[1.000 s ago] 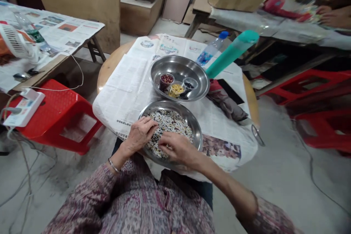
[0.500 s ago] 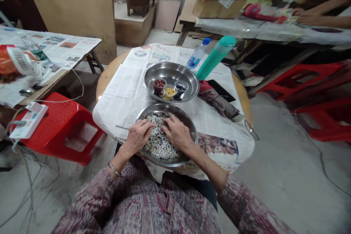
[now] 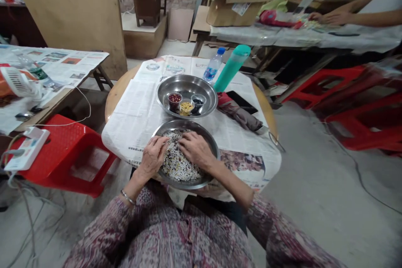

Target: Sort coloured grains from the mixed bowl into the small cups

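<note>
A steel basin (image 3: 216, 146) near my lap holds a loose mix of white, black and yellow grains (image 3: 180, 166). My left hand (image 3: 153, 155) is over its left side, thumb and fingers drawn together; whatever they pinch is too small to make out. Over the upper right of the mix, my right hand (image 3: 197, 150) has its fingers bent down at the grains, tips partly hidden. Just beyond sits a second steel basin (image 3: 205, 86). Inside it stand clear cups of dark red beans (image 3: 174, 99), yellow beans (image 3: 186, 108) and black beans (image 3: 197, 101).
Newspaper (image 3: 125, 130) covers the round table. A blue-capped bottle (image 3: 213, 67), a teal bottle (image 3: 232, 67), a folded umbrella (image 3: 241, 117) and a dark phone (image 3: 243, 102) lie or stand right of the basins. Left is a red stool (image 3: 63, 150) with a power strip (image 3: 28, 148). Another person's hands (image 3: 333, 17) work at the far right.
My view has shifted slightly, so the table sits further left. My left hand has drawn back a little towards the basin's left rim, away from my right hand, which stays over the grains.
</note>
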{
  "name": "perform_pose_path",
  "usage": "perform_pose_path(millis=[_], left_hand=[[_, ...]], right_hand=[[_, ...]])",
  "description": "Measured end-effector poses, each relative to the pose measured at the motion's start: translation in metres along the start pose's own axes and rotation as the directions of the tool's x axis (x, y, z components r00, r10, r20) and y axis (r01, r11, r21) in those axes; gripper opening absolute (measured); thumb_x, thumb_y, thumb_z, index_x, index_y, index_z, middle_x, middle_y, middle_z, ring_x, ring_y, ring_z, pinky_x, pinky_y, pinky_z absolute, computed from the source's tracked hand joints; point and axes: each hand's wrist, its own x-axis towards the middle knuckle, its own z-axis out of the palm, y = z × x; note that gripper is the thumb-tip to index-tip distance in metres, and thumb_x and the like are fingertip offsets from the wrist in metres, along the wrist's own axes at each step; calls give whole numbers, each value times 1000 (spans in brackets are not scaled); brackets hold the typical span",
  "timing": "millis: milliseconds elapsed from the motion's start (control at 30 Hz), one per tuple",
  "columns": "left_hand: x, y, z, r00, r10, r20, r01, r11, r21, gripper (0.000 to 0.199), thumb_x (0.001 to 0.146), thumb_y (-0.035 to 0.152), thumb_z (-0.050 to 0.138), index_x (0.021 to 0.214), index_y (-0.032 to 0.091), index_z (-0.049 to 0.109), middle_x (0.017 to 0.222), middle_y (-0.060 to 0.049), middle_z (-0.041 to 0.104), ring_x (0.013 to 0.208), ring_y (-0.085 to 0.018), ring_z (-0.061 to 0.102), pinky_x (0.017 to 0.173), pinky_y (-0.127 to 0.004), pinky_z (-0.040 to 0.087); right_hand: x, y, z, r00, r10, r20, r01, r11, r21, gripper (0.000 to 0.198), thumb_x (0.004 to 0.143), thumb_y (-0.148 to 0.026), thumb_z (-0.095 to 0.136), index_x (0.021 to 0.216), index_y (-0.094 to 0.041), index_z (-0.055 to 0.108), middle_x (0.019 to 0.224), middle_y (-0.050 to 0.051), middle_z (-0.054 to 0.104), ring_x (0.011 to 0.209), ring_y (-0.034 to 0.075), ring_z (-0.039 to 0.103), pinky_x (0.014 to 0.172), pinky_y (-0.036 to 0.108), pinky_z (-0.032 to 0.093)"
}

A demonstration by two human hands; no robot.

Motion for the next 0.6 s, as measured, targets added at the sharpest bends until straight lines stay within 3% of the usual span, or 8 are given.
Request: perform_pose_path(millis=[100,300,400,467,600], left_hand=[[1,1,0,1000,13,-12,-13,1000,-2,20,100,20,49,116,19,61,106,-6,68,103,-18,63,96,-35,52],[1,2,3,1000,19,-9,-19,1000,12,16,100,19,50,111,18,62,103,-5,68,98,-18,63,93,-35,53],[1,1,3,1000,18,-4,-18,1000,22,16,100,18,50,111,18,62,103,-6,68,99,-18,63,93,-35,52],[1,1,3,1000,19,5,-19,999,30,17,100,19,49,111,18,61,103,-6,68,99,-18,63,93,-35,52],[1,2,2,999,14,40,-16,999,44,17,101,20,48,111,19,61,103,-6,67,100,-18,62,93,-36,53]], right_hand=[[-23,17,-9,994,87,60,-86,996,-16,18,94,-24,54,100,-18,70,106,11,67,100,26,58,85,40,49],[-56,-7,-11,998,-55,31,45,967,250,25,92,-25,60,116,-19,62,108,10,65,102,23,60,90,39,52],[-44,-27,1,987,-161,27,143,932,335,21,92,-15,56,112,-19,62,104,8,64,98,20,60,85,35,53],[-29,-32,7,980,-194,40,173,936,307,22,91,-7,51,104,-18,64,97,7,64,93,19,60,82,32,52],[-1,-19,7,999,-38,37,32,987,156,29,88,-3,47,103,-17,67,98,9,66,98,21,58,87,33,50]])
